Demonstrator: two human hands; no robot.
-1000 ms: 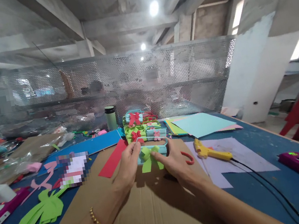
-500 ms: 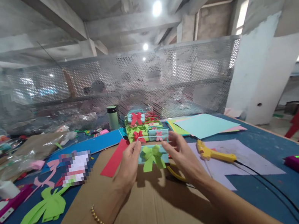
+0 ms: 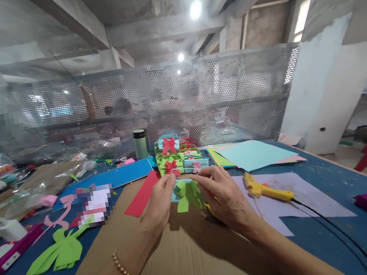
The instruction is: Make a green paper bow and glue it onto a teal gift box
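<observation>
A small light-blue paper bag with a green paper bow on its front is between my hands, above the cardboard. My left hand pinches it at the upper left, by a thin pale handle strip. Fingers bent, my right hand pinches the strip at the upper right and covers the bag's right side. Just behind stand several similar little paper bags, green and light blue, with red and pink bows. Partly hidden beneath my right hand is a yellow-handled tool.
Cardboard covers the table's middle, with a red paper strip on it. To the right, a yellow glue gun with a black cord rests on lilac paper. Green paper leaves lie left; a green bottle stands behind.
My right hand has moved inward and left along the handle strip, its fingers now curled in front of the bag's right side. My left hand keeps its pinch. The view has shifted slightly.
</observation>
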